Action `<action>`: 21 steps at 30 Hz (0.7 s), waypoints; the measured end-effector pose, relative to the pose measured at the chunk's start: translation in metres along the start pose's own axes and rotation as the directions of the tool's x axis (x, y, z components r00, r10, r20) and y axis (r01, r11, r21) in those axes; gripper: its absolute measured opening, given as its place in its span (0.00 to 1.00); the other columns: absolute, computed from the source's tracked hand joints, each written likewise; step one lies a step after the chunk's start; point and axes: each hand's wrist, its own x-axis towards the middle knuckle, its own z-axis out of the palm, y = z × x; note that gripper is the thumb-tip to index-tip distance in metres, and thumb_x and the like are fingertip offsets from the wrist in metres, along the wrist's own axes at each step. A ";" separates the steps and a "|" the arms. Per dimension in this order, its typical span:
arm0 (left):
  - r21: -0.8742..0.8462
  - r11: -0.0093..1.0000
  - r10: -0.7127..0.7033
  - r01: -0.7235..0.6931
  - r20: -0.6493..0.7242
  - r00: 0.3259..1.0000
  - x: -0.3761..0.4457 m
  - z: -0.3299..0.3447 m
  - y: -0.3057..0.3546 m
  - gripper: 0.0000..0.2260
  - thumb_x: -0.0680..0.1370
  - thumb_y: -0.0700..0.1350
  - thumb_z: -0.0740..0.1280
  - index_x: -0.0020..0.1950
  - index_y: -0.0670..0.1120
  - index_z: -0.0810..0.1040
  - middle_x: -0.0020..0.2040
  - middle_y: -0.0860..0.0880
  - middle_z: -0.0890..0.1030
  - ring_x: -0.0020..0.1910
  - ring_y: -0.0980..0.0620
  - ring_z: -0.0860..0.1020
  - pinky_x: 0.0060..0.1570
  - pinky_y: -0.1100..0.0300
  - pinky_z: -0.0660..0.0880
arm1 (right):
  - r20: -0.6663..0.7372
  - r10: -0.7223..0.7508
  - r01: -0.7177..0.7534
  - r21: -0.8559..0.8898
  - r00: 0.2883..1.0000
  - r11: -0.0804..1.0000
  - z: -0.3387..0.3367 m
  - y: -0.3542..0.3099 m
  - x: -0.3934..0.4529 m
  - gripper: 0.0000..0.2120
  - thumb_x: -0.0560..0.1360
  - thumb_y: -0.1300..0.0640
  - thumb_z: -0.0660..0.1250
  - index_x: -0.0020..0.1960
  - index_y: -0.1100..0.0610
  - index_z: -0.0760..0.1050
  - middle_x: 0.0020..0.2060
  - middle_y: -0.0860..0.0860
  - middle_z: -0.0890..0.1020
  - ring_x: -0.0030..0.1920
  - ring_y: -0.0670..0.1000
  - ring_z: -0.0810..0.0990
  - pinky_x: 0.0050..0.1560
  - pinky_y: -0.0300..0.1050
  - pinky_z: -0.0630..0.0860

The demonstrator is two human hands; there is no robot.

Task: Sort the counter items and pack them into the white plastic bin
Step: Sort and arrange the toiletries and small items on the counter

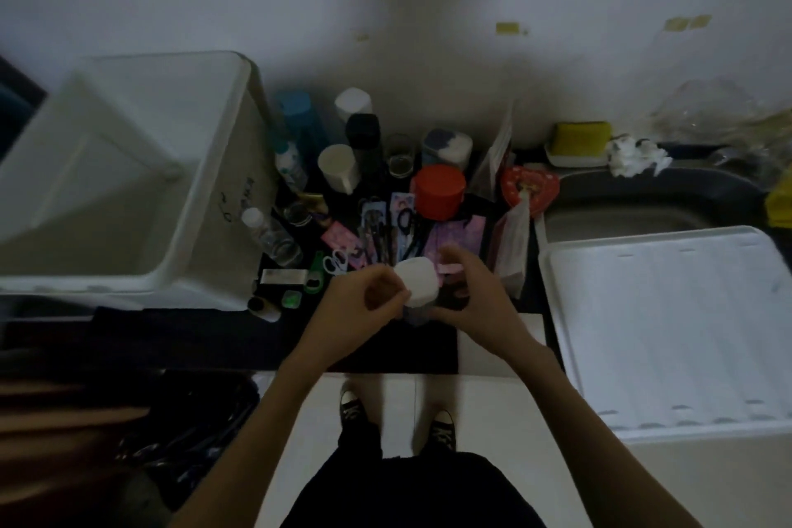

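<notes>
A small container with a white lid point(418, 281) is held over the counter's front edge. My left hand point(364, 304) grips it from the left and my right hand point(473, 296) curls round its right side. The white plastic bin point(141, 184) stands open on the left of the counter. Between bin and sink lie a red-lidded jar point(438, 191), a blue bottle point(298, 120), a black jar point(363, 131), a cream cup point(338, 167), a clear bottle point(274, 236), scissors point(336, 261) and several photo cards point(385, 227).
A white bin lid point(668, 326) lies flat on the right, in front of a dark sink point(643, 206). A yellow sponge in a dish point(580, 141) and crumpled tissue point(638, 156) sit behind the sink. Dark bags point(184, 433) sit on the floor at lower left.
</notes>
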 end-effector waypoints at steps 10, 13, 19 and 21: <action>0.131 0.968 -0.197 0.216 -0.144 0.970 -0.005 -0.089 -0.117 0.07 0.74 0.45 0.74 0.45 0.48 0.76 0.39 0.53 0.80 0.37 0.60 0.77 0.36 0.68 0.72 | -0.045 0.038 -0.040 -0.045 0.998 0.998 0.053 -0.018 0.029 0.33 0.62 0.48 0.81 0.63 0.49 0.70 0.56 0.43 0.76 0.56 0.45 0.75 0.51 0.39 0.73; 0.227 0.956 -0.169 0.188 -0.102 0.980 -0.006 -0.098 -0.143 0.13 0.71 0.43 0.76 0.50 0.48 0.75 0.46 0.53 0.77 0.42 0.57 0.77 0.41 0.65 0.72 | -0.010 0.037 -0.037 -0.059 0.999 0.998 0.072 -0.035 0.034 0.33 0.62 0.50 0.81 0.62 0.49 0.70 0.55 0.42 0.76 0.56 0.44 0.74 0.51 0.39 0.73; 0.043 0.997 -0.065 0.060 0.109 0.992 -0.011 -0.083 -0.153 0.33 0.65 0.51 0.80 0.67 0.52 0.70 0.64 0.56 0.74 0.60 0.59 0.73 0.56 0.65 0.74 | 0.061 -0.006 0.007 -0.006 0.998 1.000 0.119 -0.067 0.049 0.31 0.62 0.47 0.80 0.60 0.46 0.70 0.52 0.39 0.77 0.53 0.42 0.76 0.45 0.31 0.69; -0.013 0.998 -0.060 0.061 0.085 0.995 -0.012 -0.073 -0.159 0.34 0.66 0.54 0.80 0.68 0.53 0.69 0.65 0.58 0.74 0.62 0.60 0.73 0.58 0.62 0.75 | 0.084 -0.015 0.016 -0.004 0.996 1.000 0.134 -0.072 0.057 0.32 0.62 0.45 0.79 0.62 0.48 0.70 0.54 0.42 0.78 0.53 0.45 0.77 0.48 0.38 0.74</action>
